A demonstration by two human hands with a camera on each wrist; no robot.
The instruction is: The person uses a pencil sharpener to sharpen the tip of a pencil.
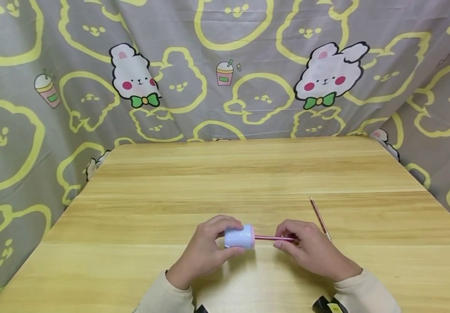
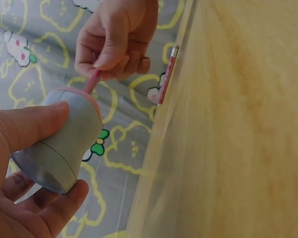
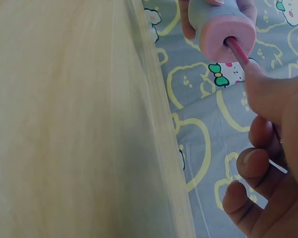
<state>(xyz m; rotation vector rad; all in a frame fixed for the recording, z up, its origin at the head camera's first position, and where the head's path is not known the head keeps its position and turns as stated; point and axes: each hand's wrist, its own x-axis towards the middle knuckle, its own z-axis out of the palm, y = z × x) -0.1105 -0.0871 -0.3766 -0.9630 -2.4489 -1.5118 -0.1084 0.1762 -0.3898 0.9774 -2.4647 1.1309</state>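
Note:
My left hand (image 1: 205,248) grips a pale blue pencil sharpener (image 1: 240,237), thumb and fingers on opposite sides of its body. Its pink end (image 3: 214,37) faces right and has a round dark hole. A metallic pink-red pencil (image 1: 266,238) runs level into that hole, so its tip is hidden inside. The right hand (image 1: 307,248) pinches the pencil's other end between thumb and fingers. In the left wrist view the sharpener (image 2: 74,124) shows a wide base and a narrower waist, with the pencil (image 2: 92,82) entering the top.
A second pencil (image 1: 319,216) lies on the wooden table (image 1: 209,182), just beyond the right hand. Behind and beside the table hangs a grey curtain (image 1: 256,43) with yellow outlines and rabbit prints. Black devices (image 1: 328,305) sit at the wrists.

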